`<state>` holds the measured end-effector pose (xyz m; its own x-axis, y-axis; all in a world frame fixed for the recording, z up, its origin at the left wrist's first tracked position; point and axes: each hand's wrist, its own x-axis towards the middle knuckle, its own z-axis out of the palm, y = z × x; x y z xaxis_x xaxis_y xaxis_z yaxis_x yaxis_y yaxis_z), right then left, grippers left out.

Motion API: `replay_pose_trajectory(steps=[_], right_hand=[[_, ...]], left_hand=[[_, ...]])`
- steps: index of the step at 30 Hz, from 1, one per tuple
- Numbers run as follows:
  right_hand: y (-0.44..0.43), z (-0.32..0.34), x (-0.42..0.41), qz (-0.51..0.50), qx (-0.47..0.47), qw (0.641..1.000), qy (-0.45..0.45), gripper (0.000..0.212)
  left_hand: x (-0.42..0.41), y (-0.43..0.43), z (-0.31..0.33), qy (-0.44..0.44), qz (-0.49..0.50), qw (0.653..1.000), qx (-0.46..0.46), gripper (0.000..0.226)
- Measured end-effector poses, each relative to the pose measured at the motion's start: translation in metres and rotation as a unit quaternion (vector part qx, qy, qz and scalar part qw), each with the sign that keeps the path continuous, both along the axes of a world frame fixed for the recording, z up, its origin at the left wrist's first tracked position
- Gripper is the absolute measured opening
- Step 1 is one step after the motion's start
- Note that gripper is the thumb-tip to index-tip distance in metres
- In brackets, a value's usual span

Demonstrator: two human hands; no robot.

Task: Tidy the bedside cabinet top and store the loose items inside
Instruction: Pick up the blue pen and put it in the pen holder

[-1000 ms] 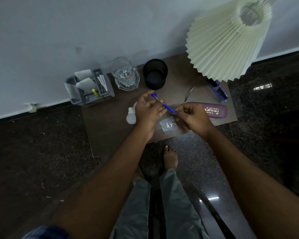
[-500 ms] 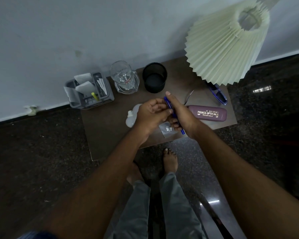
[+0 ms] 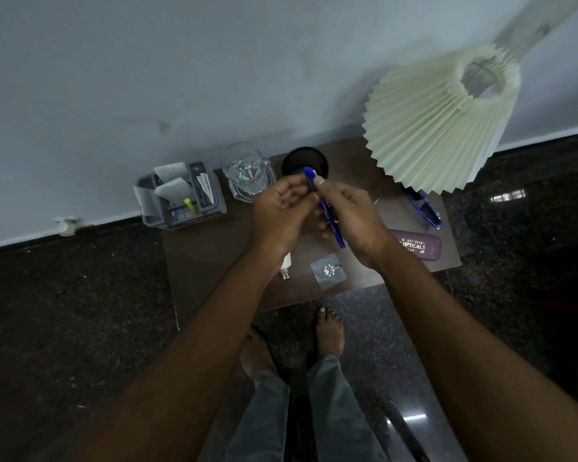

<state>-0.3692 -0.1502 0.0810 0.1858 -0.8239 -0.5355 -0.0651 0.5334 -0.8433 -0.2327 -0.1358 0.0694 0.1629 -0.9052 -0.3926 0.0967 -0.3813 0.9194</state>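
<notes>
While in R grip (image 3: 351, 218), pen (image 3: 325, 205) higher.

blue pen (image 3: 325, 208) tilted, upper end toward wall, held above cabinet top (image 3: 214, 261) between left hand (image 3: 279, 216) and right hand (image 3: 352, 216); white bulb (image 3: 286, 265) lying near front edge, partly hidden under left wrist; foil blister pack (image 3: 328, 271) flat just beside it; purple spectacle case (image 3: 417, 247) flat at right; blue glasses (image 3: 427, 211) behind case

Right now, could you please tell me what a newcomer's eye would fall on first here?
The pleated cream lampshade above the cabinet at upper right strikes first. Then the hands meet over the cabinet's middle: the right hand grips a blue pen, the left hand close beside it.
</notes>
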Motion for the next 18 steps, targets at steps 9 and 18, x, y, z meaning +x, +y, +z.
replay_pose_trajectory(steps=[9,18], right_hand=[[-0.044,0.017,-0.007,0.023,-0.197,0.980,0.002,0.029],[-0.068,0.004,0.010,-0.012,-0.290,0.945,0.152,0.018]], left_hand=[[0.009,-0.053,0.031,-0.054,-0.015,0.995,-0.085,0.033],[0.009,-0.074,0.027,-0.111,-0.002,0.990,-0.083,0.029]])
